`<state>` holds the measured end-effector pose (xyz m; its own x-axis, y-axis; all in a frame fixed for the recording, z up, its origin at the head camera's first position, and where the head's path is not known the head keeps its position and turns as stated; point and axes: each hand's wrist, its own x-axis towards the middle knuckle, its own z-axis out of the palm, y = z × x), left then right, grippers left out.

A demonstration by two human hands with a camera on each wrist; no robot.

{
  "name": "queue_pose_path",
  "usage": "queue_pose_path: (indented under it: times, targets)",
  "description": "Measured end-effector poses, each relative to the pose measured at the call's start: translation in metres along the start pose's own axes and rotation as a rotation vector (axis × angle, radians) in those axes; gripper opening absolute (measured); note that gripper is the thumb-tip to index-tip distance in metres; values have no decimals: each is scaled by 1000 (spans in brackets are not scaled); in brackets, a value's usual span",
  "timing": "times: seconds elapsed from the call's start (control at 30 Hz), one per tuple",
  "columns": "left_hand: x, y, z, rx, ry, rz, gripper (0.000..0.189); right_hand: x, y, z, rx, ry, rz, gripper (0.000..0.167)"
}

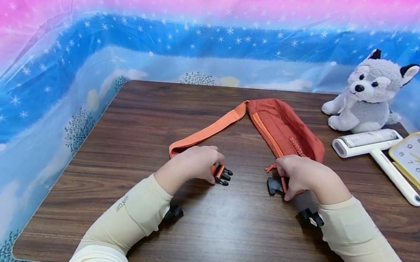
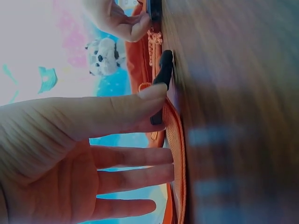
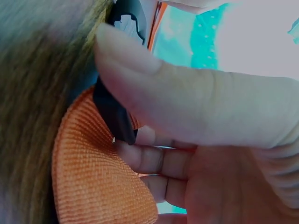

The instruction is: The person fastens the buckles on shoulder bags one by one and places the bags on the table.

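Note:
A rust-red waist bag (image 1: 282,123) lies on the table, its orange strap (image 1: 210,129) stretching left and looping back. Between thumb and forefinger, my left hand (image 1: 197,162) pinches the black pronged half of the buckle (image 1: 224,175), prongs facing right. The left wrist view shows this pronged half (image 2: 164,70) edge-on, the other fingers extended beside the strap. My right hand (image 1: 302,174) pinches the black socket half of the buckle (image 1: 274,186) at its strap end, its opening facing left. In the right wrist view, orange webbing (image 3: 103,168) bulges below the socket half (image 3: 114,114). A gap separates the halves.
At the right of the wooden table (image 1: 118,205) sit a grey plush dog (image 1: 369,92), a white lint roller (image 1: 375,145) and a yellow-framed clock (image 1: 417,159). A snowflake-patterned cloth (image 1: 201,38) hangs behind the table.

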<state>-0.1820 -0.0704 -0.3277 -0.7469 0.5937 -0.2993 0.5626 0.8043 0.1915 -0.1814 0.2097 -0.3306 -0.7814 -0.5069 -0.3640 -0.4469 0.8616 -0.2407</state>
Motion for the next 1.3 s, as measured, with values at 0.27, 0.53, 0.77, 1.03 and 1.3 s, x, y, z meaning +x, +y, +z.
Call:
queue_pose_path:
  times: [0.27,0.53,0.77,1.03,1.3]
  targets:
    - [1,2,0,22,14,0,30,0,-1,0,32,-19,8,50]
    - [1,1,0,-35,27,49,22,-4,-1,-3,69,-27,30,47]
    - [1,2,-1,-39,18,46,22,-5,0,-6,93,-15,11,42]
    - [3,3,-2,-24,28,65,24,-6,0,-7,133,11,-7,39]
    - [5,2,-1,-20,57,63,26,-7,2,-7,130,85,-65,37]
